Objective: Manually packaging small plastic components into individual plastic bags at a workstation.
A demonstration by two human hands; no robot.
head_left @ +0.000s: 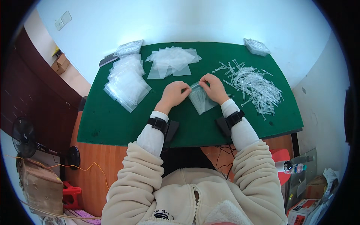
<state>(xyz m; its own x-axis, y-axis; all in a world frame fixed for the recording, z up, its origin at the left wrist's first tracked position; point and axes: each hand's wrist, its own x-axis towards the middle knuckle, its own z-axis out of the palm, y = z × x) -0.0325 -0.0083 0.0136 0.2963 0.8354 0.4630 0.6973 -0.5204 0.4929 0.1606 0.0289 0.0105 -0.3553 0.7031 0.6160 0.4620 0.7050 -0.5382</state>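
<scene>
A clear zip bag [201,100] with several thin clear plastic sticks inside lies on the green tabletop, its top edge toward the far side. At the bag's upper left corner, my left hand [173,95] pinches the edge between thumb and fingertips. My right hand [214,89] pinches the same top edge farther right, its fingers curled. Right of my hands spreads a loose pile of clear plastic sticks with looped ends [257,88]. Flat empty-looking bags [173,62] lie beyond my hands, and a fanned stack of clear bags [128,84] lies to the left.
Wrapped clear packs stand at the far left corner [129,48] and far right corner [257,47] of the green table [112,131]. A dark flat object [108,60] lies by the left pack. On the floor are a fan [24,137], a cardboard box [40,185] and a red stool [72,195].
</scene>
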